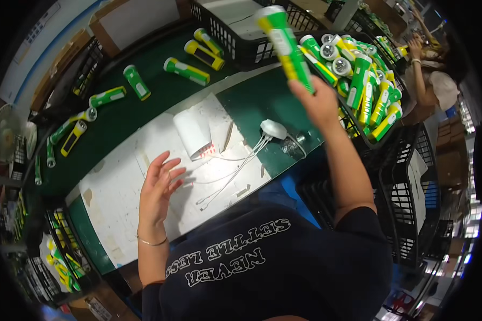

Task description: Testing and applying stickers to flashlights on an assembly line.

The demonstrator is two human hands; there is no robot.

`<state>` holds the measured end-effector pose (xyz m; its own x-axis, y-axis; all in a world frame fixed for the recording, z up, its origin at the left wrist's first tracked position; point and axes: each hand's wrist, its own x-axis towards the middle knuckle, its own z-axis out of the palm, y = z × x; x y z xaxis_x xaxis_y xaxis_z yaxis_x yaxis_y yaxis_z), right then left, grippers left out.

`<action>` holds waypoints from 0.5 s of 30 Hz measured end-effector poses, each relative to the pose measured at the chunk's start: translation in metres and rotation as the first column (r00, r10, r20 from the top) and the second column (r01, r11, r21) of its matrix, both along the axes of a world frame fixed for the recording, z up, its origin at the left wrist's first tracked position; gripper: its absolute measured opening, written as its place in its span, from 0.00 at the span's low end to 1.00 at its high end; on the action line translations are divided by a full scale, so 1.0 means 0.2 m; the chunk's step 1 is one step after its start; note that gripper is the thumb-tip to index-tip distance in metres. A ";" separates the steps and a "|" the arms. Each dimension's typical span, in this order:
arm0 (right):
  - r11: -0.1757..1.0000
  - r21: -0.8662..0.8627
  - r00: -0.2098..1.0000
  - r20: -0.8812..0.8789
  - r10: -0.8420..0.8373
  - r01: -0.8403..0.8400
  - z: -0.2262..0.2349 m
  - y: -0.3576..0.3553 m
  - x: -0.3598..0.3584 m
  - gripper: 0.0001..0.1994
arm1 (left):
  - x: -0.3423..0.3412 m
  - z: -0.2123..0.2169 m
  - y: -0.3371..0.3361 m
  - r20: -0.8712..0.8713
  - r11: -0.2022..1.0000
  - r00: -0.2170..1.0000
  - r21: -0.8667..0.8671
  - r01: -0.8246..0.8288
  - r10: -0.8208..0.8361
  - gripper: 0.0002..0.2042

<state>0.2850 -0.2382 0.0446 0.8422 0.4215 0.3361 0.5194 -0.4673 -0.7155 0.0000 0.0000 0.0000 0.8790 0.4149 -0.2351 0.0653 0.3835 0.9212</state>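
Assembly workshop, likely: flashlights (137,82) along green belt (158,100), black crates (218,33).

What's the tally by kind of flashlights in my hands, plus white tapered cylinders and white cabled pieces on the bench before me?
Green-and-yellow flashlight, in your right hand: 1
White tapered cylinder: 1
White cabled piece: 1
Total: 3

Right fingers (302,92) curled inward, left fingers (156,165) loosely apart
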 end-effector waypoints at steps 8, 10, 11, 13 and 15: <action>0.548 -0.674 0.864 0.322 -0.387 0.496 0.13 -0.70 0.22 0.30 | 0.04 -0.03 -0.03 -0.010 0.999 0.999 -0.024 0.039 -0.039 0.22; 0.513 -0.725 0.880 0.296 -0.371 0.460 0.11 -0.74 0.20 0.30 | 0.07 -0.04 -0.02 -0.026 0.998 0.998 0.003 0.063 -0.063 0.21; 0.496 -0.735 0.875 0.289 -0.388 0.462 0.11 -0.74 0.18 0.31 | 0.10 -0.05 -0.01 -0.046 0.995 0.995 0.029 0.094 -0.092 0.21; 0.405 -0.790 0.859 0.282 -0.428 0.461 0.17 -0.71 0.16 0.32 | 0.17 -0.04 0.03 -0.077 0.991 0.989 0.039 0.127 -0.124 0.20; 0.392 -0.763 0.838 0.352 -0.417 0.515 0.20 -0.69 0.14 0.33 | 0.28 -0.03 0.08 -0.128 0.983 0.979 0.070 0.168 -0.158 0.20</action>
